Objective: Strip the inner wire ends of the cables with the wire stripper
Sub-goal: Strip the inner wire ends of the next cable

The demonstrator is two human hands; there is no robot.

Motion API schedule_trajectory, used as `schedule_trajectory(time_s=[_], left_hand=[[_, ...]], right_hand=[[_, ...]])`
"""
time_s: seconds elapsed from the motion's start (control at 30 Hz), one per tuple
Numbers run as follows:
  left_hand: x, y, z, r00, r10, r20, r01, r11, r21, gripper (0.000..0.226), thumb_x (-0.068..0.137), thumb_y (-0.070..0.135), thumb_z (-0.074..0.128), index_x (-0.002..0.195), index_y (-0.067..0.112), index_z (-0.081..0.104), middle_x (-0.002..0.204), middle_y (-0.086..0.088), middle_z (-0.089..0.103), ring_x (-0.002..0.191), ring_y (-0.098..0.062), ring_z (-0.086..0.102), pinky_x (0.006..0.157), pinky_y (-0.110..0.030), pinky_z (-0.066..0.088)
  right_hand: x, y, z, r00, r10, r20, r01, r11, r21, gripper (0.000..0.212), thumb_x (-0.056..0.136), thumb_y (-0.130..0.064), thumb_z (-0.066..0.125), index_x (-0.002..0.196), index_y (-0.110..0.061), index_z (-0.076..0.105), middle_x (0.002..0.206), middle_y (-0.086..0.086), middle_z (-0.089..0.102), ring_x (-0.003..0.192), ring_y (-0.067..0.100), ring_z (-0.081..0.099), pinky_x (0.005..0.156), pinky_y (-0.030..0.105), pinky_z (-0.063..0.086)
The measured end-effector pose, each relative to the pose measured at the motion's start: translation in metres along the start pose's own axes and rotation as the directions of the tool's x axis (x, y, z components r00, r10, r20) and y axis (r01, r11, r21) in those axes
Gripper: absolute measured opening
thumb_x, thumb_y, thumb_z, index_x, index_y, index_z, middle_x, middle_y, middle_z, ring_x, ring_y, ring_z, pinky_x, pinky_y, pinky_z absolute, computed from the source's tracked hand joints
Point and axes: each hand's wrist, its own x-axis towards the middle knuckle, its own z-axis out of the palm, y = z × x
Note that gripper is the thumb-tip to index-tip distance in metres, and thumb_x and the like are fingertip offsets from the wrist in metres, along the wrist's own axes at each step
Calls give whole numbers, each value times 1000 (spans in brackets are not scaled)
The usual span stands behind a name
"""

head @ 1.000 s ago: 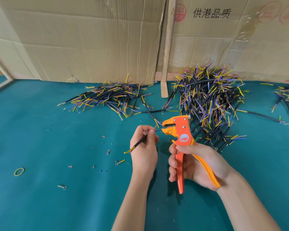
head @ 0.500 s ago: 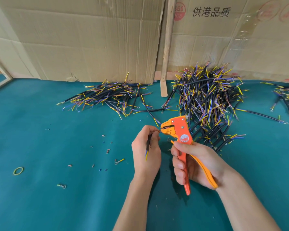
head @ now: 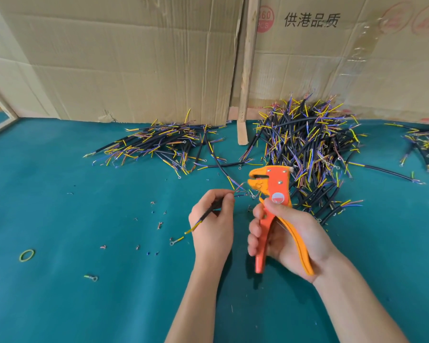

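One head view: teal table [head: 60, 305], cardboard wall [head: 134, 58] behind. Your left hand [head: 214, 229] pinches a black cable [head: 209, 211] just left of the wire stripper [head: 273, 191], its bare ends toward the tool's open jaws. Your right hand [head: 285, 233] grasps the stripper's handles, head pointing away.

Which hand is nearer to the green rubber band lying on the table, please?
Left. The left hand holds a cable to the right of the green rubber band; the right hand, gripping the wire stripper, is farther right.
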Motion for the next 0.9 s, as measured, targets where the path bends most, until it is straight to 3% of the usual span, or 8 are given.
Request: schedule_trajectory(time_s=[0.17,0.3,0.37,0.43,0.5,0.67,0.73,0.9], left_hand=[[-2,0,2,998,-46,-44,43,997,-60,10,92,3,65,87,11,66,80,-5,70,77,-21,66,73,-29,53],[1,9,24,998,-1,-61,-1,1000,-26,11,90,1,66,86,11,65,79,5,70,74,-6,65,72,-18,49],[12,21,45,985,89,147,-88,996,-10,20,89,-5,63,102,9,67,93,2,74,88,-7,68,81,-21,52],[27,33,62,855,171,491,-256,960,113,47,85,-10,52,124,15,62,110,-3,73,106,-17,67,90,-28,51],[47,35,67,725,174,667,-469,834,291,62,80,-12,45,129,22,62,115,-6,70,110,-27,63,91,-33,47],[101,3,27,836,65,545,-485,551,679,47,85,-6,54,124,17,68,130,-9,62,123,-31,55,102,-39,44],[108,-9,13,811,37,584,-529,476,703,30,93,7,57,117,16,71,127,-6,64,121,-31,56,101,-41,45],[117,-10,5,720,177,671,-692,253,676,12,98,27,59,102,22,69,109,2,67,120,-23,53,94,-35,31]], right_hand=[[-2,-6,-10,994,-97,-48,102,987,126,28,74,-18,78,94,-4,64,82,21,58,71,36,62,67,46,57],[-9,-15,-17,977,-166,134,137,970,201,35,76,-21,82,97,-5,60,83,16,57,73,33,59,72,43,54],[-12,-19,-21,933,-210,293,119,947,299,27,89,-20,70,104,-5,54,87,17,57,78,33,58,78,43,51],[-15,-22,-22,900,-244,362,95,918,384,19,96,-16,58,108,-3,50,92,19,57,83,35,58,82,45,49],[-16,-23,-25,899,-256,356,91,903,420,18,97,-15,57,109,-3,51,92,20,56,84,35,58,82,45,49],[-14,-22,-29,938,-261,227,168,918,360,29,84,-19,74,103,-5,56,86,14,56,77,31,59,77,42,53],[-10,-20,-25,951,-249,185,181,929,322,33,78,-21,79,100,-6,59,85,13,56,76,30,58,76,41,54],[-4,-11,-17,973,-212,88,183,948,262,40,69,-18,86,98,-6,61,86,17,58,76,34,61,76,44,55]])
